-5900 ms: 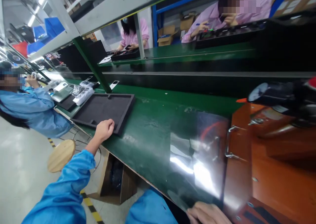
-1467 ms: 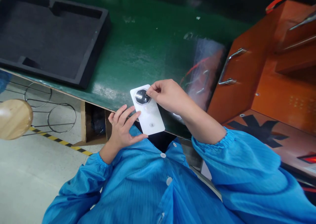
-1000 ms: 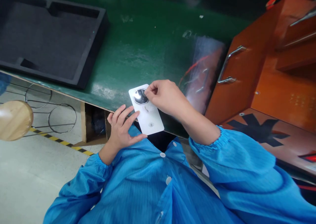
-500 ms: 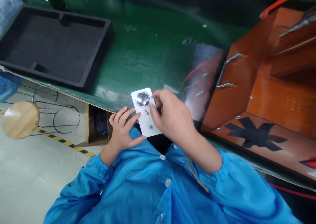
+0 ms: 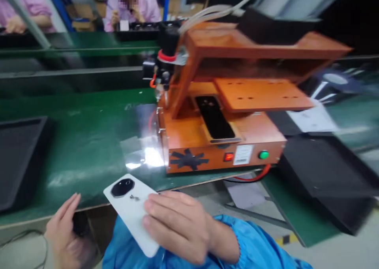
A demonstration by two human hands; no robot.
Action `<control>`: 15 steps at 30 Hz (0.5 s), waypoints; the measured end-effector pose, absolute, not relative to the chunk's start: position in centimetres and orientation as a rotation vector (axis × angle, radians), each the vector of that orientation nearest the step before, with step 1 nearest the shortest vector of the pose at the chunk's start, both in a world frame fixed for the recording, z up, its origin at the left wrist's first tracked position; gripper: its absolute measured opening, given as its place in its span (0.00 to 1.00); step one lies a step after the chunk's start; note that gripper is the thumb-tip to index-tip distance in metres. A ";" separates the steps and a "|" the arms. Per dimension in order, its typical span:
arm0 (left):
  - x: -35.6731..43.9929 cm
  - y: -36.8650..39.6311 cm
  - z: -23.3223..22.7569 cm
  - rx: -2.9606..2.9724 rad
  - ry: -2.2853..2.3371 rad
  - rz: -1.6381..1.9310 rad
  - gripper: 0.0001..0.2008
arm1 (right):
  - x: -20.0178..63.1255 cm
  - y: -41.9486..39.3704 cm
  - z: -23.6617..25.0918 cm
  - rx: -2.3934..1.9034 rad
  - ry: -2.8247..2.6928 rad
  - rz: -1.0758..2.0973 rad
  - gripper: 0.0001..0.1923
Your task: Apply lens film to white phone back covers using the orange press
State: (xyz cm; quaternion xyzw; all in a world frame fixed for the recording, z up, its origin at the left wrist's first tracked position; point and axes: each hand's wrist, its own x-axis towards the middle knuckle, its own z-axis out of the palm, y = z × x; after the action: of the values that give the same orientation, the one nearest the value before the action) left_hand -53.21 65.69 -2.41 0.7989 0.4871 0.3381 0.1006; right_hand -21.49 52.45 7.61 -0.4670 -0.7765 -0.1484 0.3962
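Gripping the white phone back cover (image 5: 133, 211) in our right hand (image 5: 177, 225), fingers wrapped over its lower half, we are holding it just off the near edge of the green conveyor belt (image 5: 89, 142). Our left hand (image 5: 63, 233) is hanging open beside it, touching nothing. Beyond, an orange press fixture (image 5: 225, 119) is sitting with a dark phone (image 5: 214, 121) in its nest.

White phone back cover (image 5: 132, 211) with a black rounded camera bump at its 10 o'clock end, back face up, tilted long axis 10-to-4 o'clock, lower end gripped in my right hand (image 5: 177, 225), held off the edge of the green bench (image 5: 89, 142).
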 end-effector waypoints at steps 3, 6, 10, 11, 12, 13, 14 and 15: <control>-51.6 67.3 -3.2 2.508 1.289 1.098 0.35 | -16.3 48.9 9.7 -1.443 -1.825 -0.470 0.16; -49.5 68.3 -4.2 2.701 1.229 1.104 0.36 | -10.6 47.7 9.5 -1.636 -1.629 -0.707 0.24; -48.0 68.6 -5.3 2.783 1.310 1.237 0.37 | -4.7 49.9 9.0 -1.944 -1.504 -0.681 0.23; -47.9 68.5 -5.3 2.762 1.348 1.237 0.36 | -3.9 50.6 9.1 -2.011 -1.499 -0.613 0.23; -47.8 68.4 -5.1 2.748 1.379 1.217 0.37 | -3.3 51.2 9.3 -2.064 -1.508 -0.544 0.23; -47.7 68.2 -4.9 2.740 1.398 1.195 0.37 | -2.9 51.7 9.5 -2.102 -1.530 -0.479 0.23; -47.6 68.0 -4.7 2.745 1.399 1.183 0.37 | -2.6 52.0 9.8 -2.131 -1.564 -0.417 0.23; -47.4 67.8 -4.5 2.761 1.384 1.175 0.37 | -2.6 52.2 10.1 -2.156 -1.609 -0.355 0.23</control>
State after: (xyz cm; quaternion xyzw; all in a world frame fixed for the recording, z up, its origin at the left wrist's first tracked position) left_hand -47.42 67.85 -4.46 0.8328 0.4174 0.3545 -0.0811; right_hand -2.55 52.25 10.10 -0.7766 -0.5793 -0.1277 0.2124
